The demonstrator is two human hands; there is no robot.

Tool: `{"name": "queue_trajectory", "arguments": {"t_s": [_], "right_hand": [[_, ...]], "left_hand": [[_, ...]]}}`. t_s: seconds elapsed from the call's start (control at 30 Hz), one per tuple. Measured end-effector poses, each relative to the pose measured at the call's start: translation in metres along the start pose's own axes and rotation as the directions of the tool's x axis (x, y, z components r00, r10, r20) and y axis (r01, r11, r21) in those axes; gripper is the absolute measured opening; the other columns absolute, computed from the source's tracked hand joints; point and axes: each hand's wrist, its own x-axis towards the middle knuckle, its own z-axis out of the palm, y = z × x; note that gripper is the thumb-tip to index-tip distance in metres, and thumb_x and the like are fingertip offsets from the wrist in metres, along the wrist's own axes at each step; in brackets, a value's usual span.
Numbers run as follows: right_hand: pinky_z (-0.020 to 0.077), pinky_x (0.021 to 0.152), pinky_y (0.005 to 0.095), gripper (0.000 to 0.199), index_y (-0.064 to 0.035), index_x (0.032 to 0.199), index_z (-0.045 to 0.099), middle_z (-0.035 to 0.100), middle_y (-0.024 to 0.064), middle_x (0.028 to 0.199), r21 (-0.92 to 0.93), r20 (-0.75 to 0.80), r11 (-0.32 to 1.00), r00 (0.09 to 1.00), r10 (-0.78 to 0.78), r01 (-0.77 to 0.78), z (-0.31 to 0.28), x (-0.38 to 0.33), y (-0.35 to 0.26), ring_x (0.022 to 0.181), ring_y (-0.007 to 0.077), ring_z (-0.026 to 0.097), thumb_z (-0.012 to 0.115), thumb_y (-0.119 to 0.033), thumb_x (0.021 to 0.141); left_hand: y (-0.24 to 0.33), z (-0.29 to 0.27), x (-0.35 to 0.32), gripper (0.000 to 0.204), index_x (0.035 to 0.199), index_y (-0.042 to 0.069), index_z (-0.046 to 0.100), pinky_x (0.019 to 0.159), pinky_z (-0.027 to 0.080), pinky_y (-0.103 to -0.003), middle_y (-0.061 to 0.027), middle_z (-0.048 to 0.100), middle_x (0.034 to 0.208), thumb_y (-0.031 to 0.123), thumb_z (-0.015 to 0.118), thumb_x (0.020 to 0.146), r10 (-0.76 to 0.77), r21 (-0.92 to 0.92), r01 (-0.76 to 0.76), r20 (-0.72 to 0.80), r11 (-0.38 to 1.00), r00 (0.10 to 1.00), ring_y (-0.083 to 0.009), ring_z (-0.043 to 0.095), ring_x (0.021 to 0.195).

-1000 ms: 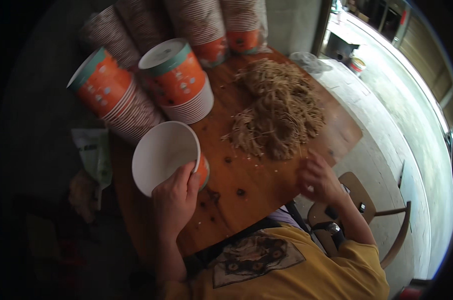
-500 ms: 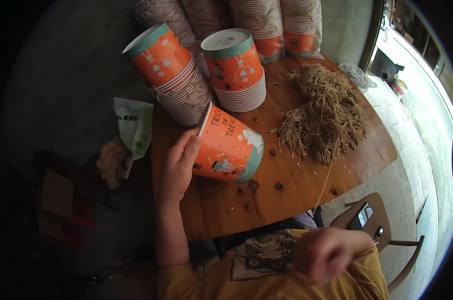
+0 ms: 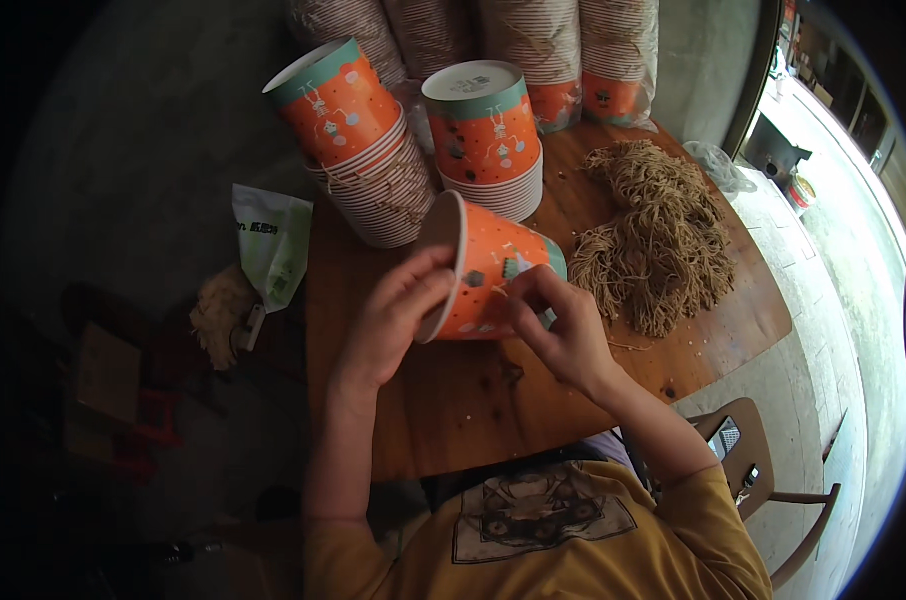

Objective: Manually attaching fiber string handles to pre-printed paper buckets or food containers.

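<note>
An orange paper tub [image 3: 498, 275] with a green base band is tilted on its side above the wooden table, its open mouth toward the left. My left hand [image 3: 398, 315] grips it by the white rim, fingers partly inside the mouth. Against its printed side, toward the base, my right hand [image 3: 563, 325] has thumb and fingers pinched together; whatever lies between them is too small to make out. Just beyond that hand lies a heap of tan twine [image 3: 663, 240], with a loose strand on the tabletop near it.
Two upside-down stacks of matching tubs, a leaning one [image 3: 338, 110] and an upright one [image 3: 488, 140], stand behind. Plastic-wrapped stacks [image 3: 533, 60] line the back. A green-white bag [image 3: 273, 245] is left of the table [image 3: 433, 430]. A chair [image 3: 748, 440] holding a phone stands right.
My right hand has come up from near my chest to the tub's side. The tub has turned and shifted right in my left hand. The strand stretched from the twine heap no longer shows.
</note>
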Motion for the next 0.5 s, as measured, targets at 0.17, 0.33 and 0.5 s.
{"name": "queue_trajectory", "arguments": {"t_s": [0.17, 0.33, 0.5], "right_hand": [[0.0482, 0.056, 0.0314, 0.008, -0.0030, 0.086, 0.054, 0.060, 0.0102, 0.072, -0.068, -0.022, 0.997, 0.999, 0.034, -0.035, -0.003, 0.004, 0.003, 0.059, 0.0211, 0.060, 0.060, -0.009, 0.083], [0.0410, 0.052, 0.0232, 0.010, -0.0024, 0.082, 0.053, 0.054, 0.0003, 0.063, 0.302, 0.041, 0.927, 0.974, 0.221, -0.223, -0.001, -0.001, 0.008, 0.055, 0.0053, 0.048, 0.059, -0.010, 0.085], [0.0396, 0.052, 0.0227, 0.012, -0.0028, 0.083, 0.052, 0.054, -0.0018, 0.067, 0.312, 0.095, 0.922, 0.973, 0.210, -0.229, 0.000, -0.006, 0.004, 0.059, 0.0033, 0.046, 0.060, -0.012, 0.085]], "left_hand": [[-0.018, 0.026, -0.014, 0.040, 0.134, -0.001, 0.042, 0.097, 0.041, -0.027, -0.0070, 0.054, 0.123, 0.018, 0.046, 0.099, 0.108, 0.199, -0.122, 0.080, 0.972, 0.991, -0.0121, 0.051, 0.113], [-0.029, 0.047, -0.012, 0.040, 0.135, -0.001, 0.038, 0.096, 0.045, -0.030, -0.0114, 0.050, 0.126, 0.007, 0.046, 0.097, 0.266, 0.299, -0.254, 0.001, 0.920, 0.964, -0.0165, 0.051, 0.116], [-0.049, 0.042, -0.004, 0.036, 0.132, 0.001, 0.041, 0.093, 0.047, -0.032, -0.0142, 0.048, 0.127, 0.004, 0.047, 0.097, 0.622, 0.472, -0.538, -0.029, 0.699, 0.782, -0.0215, 0.053, 0.113]]}}
